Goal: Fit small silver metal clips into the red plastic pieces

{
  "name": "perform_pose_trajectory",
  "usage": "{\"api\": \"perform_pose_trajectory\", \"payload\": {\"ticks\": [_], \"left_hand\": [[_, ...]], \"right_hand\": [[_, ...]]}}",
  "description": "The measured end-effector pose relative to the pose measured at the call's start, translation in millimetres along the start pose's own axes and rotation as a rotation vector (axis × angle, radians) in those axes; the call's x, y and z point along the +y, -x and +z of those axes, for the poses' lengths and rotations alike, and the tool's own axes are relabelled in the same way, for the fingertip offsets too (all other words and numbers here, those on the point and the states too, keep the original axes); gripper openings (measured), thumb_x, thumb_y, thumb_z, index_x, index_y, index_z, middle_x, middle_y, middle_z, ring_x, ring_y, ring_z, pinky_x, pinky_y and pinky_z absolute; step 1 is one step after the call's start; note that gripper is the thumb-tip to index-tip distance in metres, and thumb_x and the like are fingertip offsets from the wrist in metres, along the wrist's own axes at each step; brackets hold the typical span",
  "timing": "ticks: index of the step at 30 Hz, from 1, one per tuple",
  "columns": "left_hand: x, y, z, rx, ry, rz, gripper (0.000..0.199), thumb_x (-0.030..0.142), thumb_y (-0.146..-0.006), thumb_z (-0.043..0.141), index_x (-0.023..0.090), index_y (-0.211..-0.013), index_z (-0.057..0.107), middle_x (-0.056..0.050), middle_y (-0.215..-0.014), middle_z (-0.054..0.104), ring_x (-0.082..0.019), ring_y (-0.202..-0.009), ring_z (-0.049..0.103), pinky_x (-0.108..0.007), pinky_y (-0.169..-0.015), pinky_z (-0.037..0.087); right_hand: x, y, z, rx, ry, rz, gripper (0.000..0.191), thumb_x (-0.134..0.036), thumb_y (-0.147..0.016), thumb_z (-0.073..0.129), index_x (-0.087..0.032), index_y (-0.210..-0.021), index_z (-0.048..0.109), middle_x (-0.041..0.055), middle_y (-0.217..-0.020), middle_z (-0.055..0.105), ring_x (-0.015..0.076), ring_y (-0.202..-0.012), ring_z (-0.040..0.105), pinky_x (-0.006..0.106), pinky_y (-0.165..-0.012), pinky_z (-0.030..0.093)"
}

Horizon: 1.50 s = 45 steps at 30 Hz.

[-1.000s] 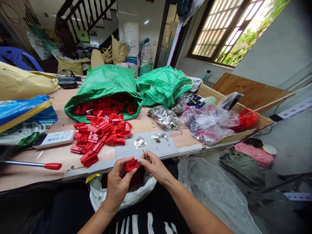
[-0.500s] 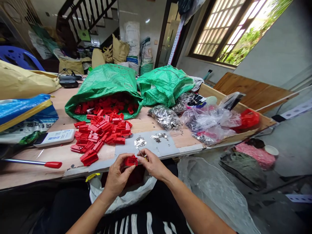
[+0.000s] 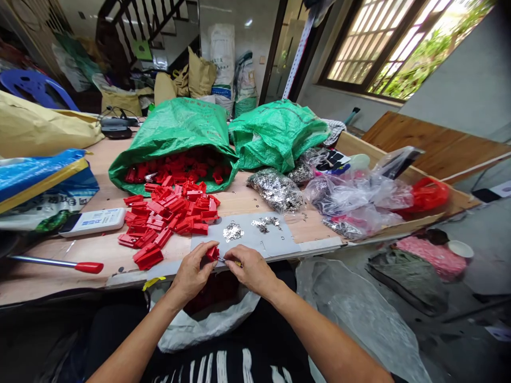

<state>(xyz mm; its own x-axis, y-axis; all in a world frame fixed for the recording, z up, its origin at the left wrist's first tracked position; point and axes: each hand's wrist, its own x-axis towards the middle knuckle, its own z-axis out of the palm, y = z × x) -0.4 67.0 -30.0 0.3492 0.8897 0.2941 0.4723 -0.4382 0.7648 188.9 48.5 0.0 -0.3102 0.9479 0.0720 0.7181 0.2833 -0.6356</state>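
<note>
My left hand point(image 3: 192, 272) is closed on a small hollow red plastic part point(image 3: 213, 252), pinched between thumb and fingers at the table's front edge. My right hand point(image 3: 250, 270) grips a slim tool with a metal shaft point(image 3: 221, 259) and a yellow end; its exact kind is mostly hidden by the fingers. The shaft's tip meets the red part's right side. Just beyond my hands, a grey sheet point(image 3: 239, 252) carries a pile of small shiny metal pieces point(image 3: 232, 231) and a second, looser pile point(image 3: 266, 224). Left of it lies a heap of red plastic parts point(image 3: 167, 213).
A green woven sack point(image 3: 179, 122) spills red parts; another green sack point(image 3: 279, 133) stands beside it. Clear bags of metal pieces point(image 3: 275, 191) lie to the right, before a wooden tray point(image 3: 443, 221). A red-tipped lever point(image 3: 88, 267) juts in from the left. An open white sack point(image 3: 211, 327) sits below my hands.
The red part has turned in my left hand and moved slightly up. The tool in my right hand has tipped lower, nearly level, with its tip against the part. The view has shifted slightly.
</note>
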Motion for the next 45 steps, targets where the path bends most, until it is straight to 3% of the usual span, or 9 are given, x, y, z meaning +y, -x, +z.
{"api": "perform_pose_trajectory", "payload": {"ticks": [4,16,26,29,35,45], "left_hand": [[-4,0,0.1,-0.028,-0.001,-0.014,0.041,0.016,-0.081,0.055,0.024,-0.122,0.053,-0.005,-0.119,0.063,-0.02,-0.113,0.056,-0.039,-0.099,0.043],[-7,-6,-3.3,-0.044,0.023,0.025,0.036,0.014,-0.078,0.057,0.024,-0.113,0.057,-0.005,-0.109,0.068,-0.02,-0.1,0.063,-0.036,-0.088,0.05],[-8,-9,-6.6,-0.086,0.019,0.046,0.031,0.012,-0.079,0.054,0.024,-0.107,0.058,-0.004,-0.102,0.069,-0.019,-0.093,0.065,-0.032,-0.082,0.051],[-7,-8,-4.8,-0.075,0.011,0.044,0.032,0.012,-0.079,0.053,0.023,-0.109,0.058,-0.004,-0.103,0.069,-0.019,-0.094,0.064,-0.033,-0.084,0.051],[-10,-6,-5.1,-0.09,0.032,0.031,0.031,0.017,-0.079,0.055,0.023,-0.109,0.057,-0.005,-0.104,0.068,-0.02,-0.093,0.063,-0.035,-0.084,0.05],[-9,-8,-9.8,-0.159,0.091,0.053,0.031,0.014,-0.081,0.051,0.023,-0.11,0.056,-0.005,-0.102,0.066,-0.019,-0.094,0.062,-0.035,-0.086,0.049]], "right_hand": [[2,-1,1,-0.01,0.026,-0.015,0.012,-0.018,-0.085,0.055,-0.02,-0.092,0.064,0.003,-0.089,0.063,0.0134,-0.084,0.058,0.024,-0.077,0.042],[0,-1,5,-0.052,0.154,0.015,0.013,-0.02,-0.089,0.051,-0.023,-0.096,0.062,0.0016,-0.094,0.062,0.0137,-0.088,0.06,0.022,-0.078,0.042],[-25,-3,12,-0.082,0.347,0.136,0.018,-0.02,-0.092,0.042,-0.023,-0.098,0.058,0.0037,-0.093,0.061,0.0151,-0.074,0.061,0.025,-0.061,0.041],[-23,-4,12,-0.059,0.309,0.144,0.018,-0.019,-0.091,0.043,-0.023,-0.097,0.059,0.0038,-0.093,0.061,0.0152,-0.075,0.061,0.025,-0.062,0.041],[-4,-6,0,-0.046,-0.003,0.051,0.011,-0.018,-0.084,0.056,-0.021,-0.091,0.063,0.0017,-0.088,0.064,0.0143,-0.084,0.059,0.023,-0.074,0.041],[-7,-6,4,-0.103,0.124,0.033,0.012,-0.021,-0.087,0.052,-0.022,-0.094,0.061,0.002,-0.091,0.062,0.0147,-0.086,0.058,0.024,-0.075,0.04]]}}
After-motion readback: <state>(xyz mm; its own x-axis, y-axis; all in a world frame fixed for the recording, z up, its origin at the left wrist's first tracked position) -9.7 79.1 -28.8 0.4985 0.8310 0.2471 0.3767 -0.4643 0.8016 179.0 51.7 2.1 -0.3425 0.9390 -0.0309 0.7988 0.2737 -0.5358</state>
